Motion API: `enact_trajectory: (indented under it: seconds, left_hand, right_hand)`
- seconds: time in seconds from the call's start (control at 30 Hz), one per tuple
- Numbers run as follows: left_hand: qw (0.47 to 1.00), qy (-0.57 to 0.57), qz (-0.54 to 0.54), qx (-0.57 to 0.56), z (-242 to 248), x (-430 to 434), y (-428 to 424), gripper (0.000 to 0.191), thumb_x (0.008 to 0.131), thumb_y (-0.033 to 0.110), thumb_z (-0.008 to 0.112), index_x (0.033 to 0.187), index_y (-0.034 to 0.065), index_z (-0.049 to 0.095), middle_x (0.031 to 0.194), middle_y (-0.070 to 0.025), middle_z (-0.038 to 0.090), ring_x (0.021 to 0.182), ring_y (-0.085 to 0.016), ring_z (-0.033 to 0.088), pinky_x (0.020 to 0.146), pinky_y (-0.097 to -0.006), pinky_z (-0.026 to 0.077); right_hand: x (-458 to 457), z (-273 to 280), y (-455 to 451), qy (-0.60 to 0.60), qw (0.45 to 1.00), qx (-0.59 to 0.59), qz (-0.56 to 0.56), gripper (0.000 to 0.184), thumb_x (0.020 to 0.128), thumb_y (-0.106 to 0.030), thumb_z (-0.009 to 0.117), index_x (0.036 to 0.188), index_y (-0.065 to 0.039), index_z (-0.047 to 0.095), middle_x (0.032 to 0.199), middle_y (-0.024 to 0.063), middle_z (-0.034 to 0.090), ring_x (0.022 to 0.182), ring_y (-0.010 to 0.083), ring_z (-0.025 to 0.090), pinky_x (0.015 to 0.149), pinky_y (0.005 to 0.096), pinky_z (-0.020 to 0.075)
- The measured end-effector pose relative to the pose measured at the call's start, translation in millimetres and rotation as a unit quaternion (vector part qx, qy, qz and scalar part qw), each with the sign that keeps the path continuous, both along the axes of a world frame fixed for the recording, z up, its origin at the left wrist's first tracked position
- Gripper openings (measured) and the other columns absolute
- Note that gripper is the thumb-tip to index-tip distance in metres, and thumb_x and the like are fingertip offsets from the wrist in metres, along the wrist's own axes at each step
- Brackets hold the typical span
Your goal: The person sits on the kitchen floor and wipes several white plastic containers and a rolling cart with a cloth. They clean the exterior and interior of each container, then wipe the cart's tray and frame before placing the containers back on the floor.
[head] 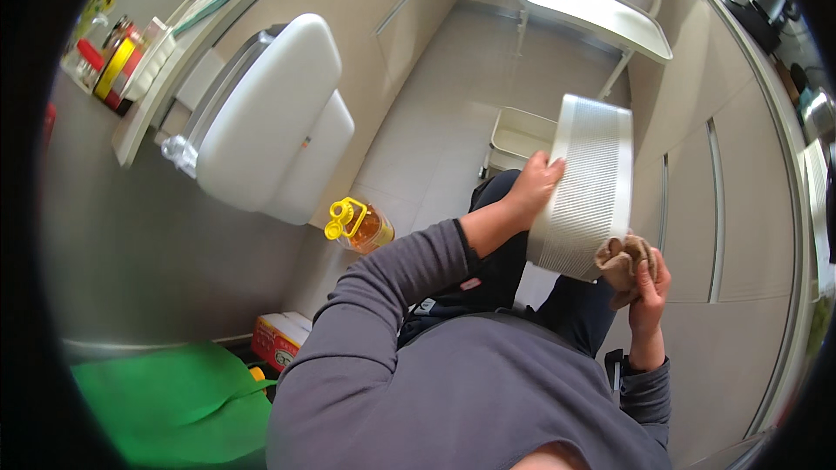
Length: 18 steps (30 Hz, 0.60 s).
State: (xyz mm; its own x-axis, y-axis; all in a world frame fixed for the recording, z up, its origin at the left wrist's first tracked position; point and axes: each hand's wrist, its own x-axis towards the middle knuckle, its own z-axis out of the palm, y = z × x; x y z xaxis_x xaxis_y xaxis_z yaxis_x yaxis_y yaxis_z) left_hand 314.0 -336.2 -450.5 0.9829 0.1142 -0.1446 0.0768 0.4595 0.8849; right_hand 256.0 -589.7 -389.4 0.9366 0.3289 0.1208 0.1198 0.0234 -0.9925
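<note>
My left hand (pixel 539 188) grips the left edge of a white perforated metal panel or tray (pixel 588 176), held tilted above my knees. My right hand (pixel 648 290) holds a crumpled brown cloth (pixel 626 262) against the panel's lower right corner. Rows of small holes or slots cover the panel's face. Its far side is hidden from me. Beyond it, partly behind the panel, a cream tray of a low rack (pixel 521 134) stands near the floor.
A white wall-hung bin (pixel 274 111) hangs at the left cabinets, with a yellow-capped oil bottle (pixel 362 228) below. A cream cart shelf (pixel 588 6) stands at the back. Cabinets (pixel 692 209) line the right; a green bag (pixel 170 405) lies lower left, beside a red box (pixel 277 339).
</note>
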Motion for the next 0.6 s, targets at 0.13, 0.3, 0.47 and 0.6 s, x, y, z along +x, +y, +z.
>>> enact_trajectory:
  seconds: [0.13,0.3,0.47,0.6]
  left_hand:
    - [0.987,-0.148,0.016,-0.061,36,-2,2,0.032,0.096,0.011,0.061,0.115,-0.0020,0.039,0.105,-0.0111,0.056,0.096,-0.013,0.055,0.087,-0.0298,0.049]
    - [0.975,-0.213,0.051,0.038,57,-18,37,0.039,0.091,0.003,0.066,0.116,-0.0002,0.037,0.108,-0.0105,0.056,0.102,-0.014,0.056,0.093,-0.0291,0.047]
    - [0.980,-0.155,0.097,0.076,53,-46,92,0.040,0.087,0.001,0.068,0.114,0.0004,0.038,0.108,-0.0110,0.058,0.101,-0.015,0.058,0.092,-0.0291,0.049]
    - [0.978,-0.136,0.124,0.095,30,-42,129,0.041,0.087,0.003,0.066,0.112,-0.0004,0.035,0.107,-0.0119,0.055,0.100,-0.015,0.056,0.089,-0.0301,0.049]
  right_hand:
    - [4,6,10,-0.007,0.998,0.030,-0.046,0.031,0.101,-0.021,0.052,0.119,0.003,0.059,0.107,0.0070,0.064,0.099,0.0134,0.059,0.089,0.0248,0.0448]
    - [11,13,19,-0.039,0.999,0.003,-0.001,0.030,0.101,-0.020,0.050,0.119,0.003,0.059,0.109,0.0076,0.064,0.103,0.0149,0.059,0.093,0.0264,0.0447]
    - [15,12,28,-0.045,0.999,-0.024,0.005,0.029,0.101,-0.020,0.051,0.118,0.002,0.059,0.107,0.0075,0.064,0.102,0.0150,0.059,0.092,0.0267,0.0451]
    - [30,6,36,-0.048,0.998,-0.034,0.001,0.029,0.101,-0.020,0.052,0.116,0.002,0.061,0.104,0.0076,0.065,0.099,0.0147,0.060,0.090,0.0264,0.0455]
